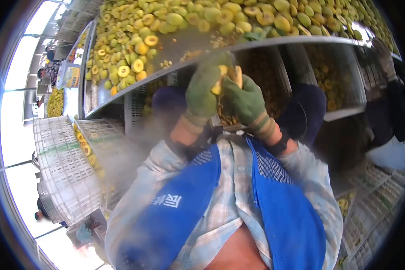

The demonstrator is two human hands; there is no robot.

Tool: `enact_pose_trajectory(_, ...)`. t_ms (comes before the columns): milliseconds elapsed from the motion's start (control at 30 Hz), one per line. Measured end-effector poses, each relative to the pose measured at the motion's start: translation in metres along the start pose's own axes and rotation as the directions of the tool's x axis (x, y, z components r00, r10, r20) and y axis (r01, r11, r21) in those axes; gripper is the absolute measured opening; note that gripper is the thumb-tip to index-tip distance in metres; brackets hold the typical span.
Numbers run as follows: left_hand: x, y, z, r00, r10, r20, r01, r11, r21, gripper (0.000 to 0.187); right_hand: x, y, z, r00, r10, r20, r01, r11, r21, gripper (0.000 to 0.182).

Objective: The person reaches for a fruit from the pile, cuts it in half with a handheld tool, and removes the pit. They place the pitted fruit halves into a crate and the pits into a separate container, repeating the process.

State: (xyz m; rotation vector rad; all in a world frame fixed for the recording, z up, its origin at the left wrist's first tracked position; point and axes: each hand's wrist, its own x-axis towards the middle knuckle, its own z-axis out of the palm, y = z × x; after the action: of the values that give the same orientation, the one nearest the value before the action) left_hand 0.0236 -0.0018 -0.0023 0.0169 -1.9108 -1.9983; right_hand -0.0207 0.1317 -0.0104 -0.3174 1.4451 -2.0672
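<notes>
My left hand [202, 90], in a green work glove, is closed around yellow apricot pieces [218, 86] that show between its fingers. Close beside it, my right hand [247, 100], gloved the same way, is closed on an apricot half [238, 76]. The two hands nearly touch in front of the table edge, above my lap. Whether a tool is among the fingers cannot be made out. Beyond them, a metal sorting table [189, 41] bears a heap of green-yellow apricots [174, 19], many halved with the hollow showing.
Under the table edge, crates [330, 78] hold fruit. Loose stones [191, 56] lie near the rim. Stacked white plastic crates [63, 162] stand at left, with more crates [375, 207] at lower right. A co-worker's gloved hand [384, 58] is at the right end of the table.
</notes>
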Motion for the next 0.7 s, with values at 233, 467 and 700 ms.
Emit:
enact_pose_trajectory(233,0.002,-0.014,-0.003,0.989,-0.143,-0.031,0.140,0.986,-0.085,0.046,0.022,0.017,-0.010,0.999,-0.012,-0.034,0.011,0.999,-0.035,0.022)
enact_pose_trajectory(467,0.000,-0.006,-0.007,0.982,-0.183,0.050,0.183,0.983,0.007,0.048,0.028,0.003,-0.012,0.992,0.020,0.124,-0.014,0.999,-0.051,0.023)
enact_pose_trajectory(700,-0.001,-0.014,-0.003,0.956,-0.293,0.007,0.279,0.903,-0.327,0.051,0.024,-0.005,-0.007,0.991,0.079,0.105,-0.085,0.995,0.054,0.020)
